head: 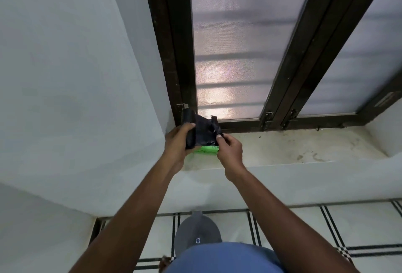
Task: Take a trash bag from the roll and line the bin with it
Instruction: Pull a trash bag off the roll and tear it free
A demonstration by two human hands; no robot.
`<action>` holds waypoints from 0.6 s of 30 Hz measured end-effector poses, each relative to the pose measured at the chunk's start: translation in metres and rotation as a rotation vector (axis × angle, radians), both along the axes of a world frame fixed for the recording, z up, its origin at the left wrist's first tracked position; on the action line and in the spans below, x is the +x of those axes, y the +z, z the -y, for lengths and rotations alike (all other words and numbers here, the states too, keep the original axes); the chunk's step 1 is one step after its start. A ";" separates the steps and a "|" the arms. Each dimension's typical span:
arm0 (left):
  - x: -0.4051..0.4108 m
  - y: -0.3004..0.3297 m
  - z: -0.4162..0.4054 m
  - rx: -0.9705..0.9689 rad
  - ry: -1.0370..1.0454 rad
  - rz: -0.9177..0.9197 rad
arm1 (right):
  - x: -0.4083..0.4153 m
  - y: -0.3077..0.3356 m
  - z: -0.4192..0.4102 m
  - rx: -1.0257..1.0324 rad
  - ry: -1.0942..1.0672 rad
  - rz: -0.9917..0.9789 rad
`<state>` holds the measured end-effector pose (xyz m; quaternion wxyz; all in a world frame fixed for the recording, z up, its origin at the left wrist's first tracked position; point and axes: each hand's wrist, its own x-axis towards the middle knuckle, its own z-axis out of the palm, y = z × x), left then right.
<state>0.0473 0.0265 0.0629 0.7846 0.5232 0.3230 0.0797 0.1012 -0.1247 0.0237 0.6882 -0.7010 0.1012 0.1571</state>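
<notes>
**A bag half off the roll, and several ways to lose it**

A person stands at a window (230, 44) with a pale sill (293, 148) below it, both arms raised over the sill's left end. On the tiled floor (359, 225), near the person's feet, sits a grey round shape (196, 229) that may be the bin; I cannot tell for sure.

The left hand (176, 142) has its grip wrapped around the black roll of trash bags (189, 130), held upright. The right hand (230, 146) pinches the free edge of the unrolled bag (206, 129), fingers closed on the thin film just right of the roll. A green object (206, 149) lies on the sill beneath the hands.

The risks, as I judge them:

- If the left hand's hold is loose, the roll could spin and feed out more than one bag.
- A pull away from the perforation could rip the film and leave a holed liner.
- The pinch holds only a small corner, so slick plastic may slip free.
- The stained sill could dirty any trailing film.
</notes>
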 end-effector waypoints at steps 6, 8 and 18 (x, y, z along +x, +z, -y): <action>0.001 0.001 -0.002 0.083 -0.006 -0.006 | 0.002 0.000 0.007 -0.055 0.004 -0.046; 0.000 0.003 0.001 0.119 -0.020 -0.022 | 0.004 0.009 0.009 -0.186 -0.035 -0.107; 0.000 0.016 0.017 0.232 -0.326 0.017 | 0.031 0.105 0.019 -0.504 0.539 0.580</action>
